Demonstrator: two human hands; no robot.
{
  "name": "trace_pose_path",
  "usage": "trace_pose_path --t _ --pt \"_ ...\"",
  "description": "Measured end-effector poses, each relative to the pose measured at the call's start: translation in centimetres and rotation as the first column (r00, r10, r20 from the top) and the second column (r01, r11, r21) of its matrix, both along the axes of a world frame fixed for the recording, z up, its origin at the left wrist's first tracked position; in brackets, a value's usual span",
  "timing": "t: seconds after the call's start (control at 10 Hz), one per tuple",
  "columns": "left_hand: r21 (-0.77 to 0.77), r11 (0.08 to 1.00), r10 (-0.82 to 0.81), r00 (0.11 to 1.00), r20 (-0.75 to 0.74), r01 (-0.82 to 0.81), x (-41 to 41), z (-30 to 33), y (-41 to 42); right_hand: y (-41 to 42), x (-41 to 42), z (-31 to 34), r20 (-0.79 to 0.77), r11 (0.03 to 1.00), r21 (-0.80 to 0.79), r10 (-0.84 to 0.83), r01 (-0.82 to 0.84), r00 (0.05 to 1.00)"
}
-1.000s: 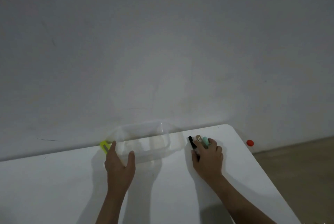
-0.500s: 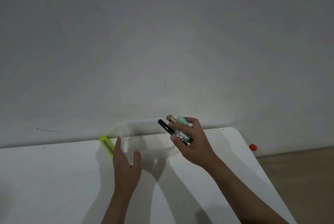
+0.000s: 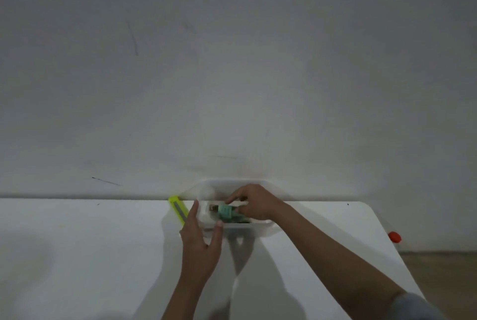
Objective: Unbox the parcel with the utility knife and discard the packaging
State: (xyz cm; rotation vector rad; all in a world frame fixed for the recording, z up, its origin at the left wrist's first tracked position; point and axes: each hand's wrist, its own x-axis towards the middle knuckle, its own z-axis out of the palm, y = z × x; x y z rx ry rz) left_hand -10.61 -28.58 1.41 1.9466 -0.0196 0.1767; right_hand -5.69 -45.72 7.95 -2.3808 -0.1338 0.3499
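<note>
Two hands meet at a clear plastic tub [image 3: 260, 226] against the wall. The right hand [image 3: 254, 203], fingers curled, grasps a bundle of small items [image 3: 227, 212] inside it. The left hand [image 3: 200, 244], fingers straight, braces the tub's near-left corner. Just beside it on the white table [image 3: 77, 255] lies a yellow utility knife [image 3: 177, 209].
</note>
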Motion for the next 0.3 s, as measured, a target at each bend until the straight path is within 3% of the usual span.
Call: trace_pose_path --t 0.2,0.3 --pt "-0.005 1.000 -0.021 1.000 -0.016 0.021 0.0 0.2 -0.2 -0.2 -1.3 0.0 0.247 0.989 0.092 -0.136 0.117 0.959" --pt "0.001 0.999 0.038 0.999 0.008 -0.038 -0.4 0.1 -0.6 -0.3 -2.3 0.2 0.409 0.940 0.262 -0.313 0.218 0.857"
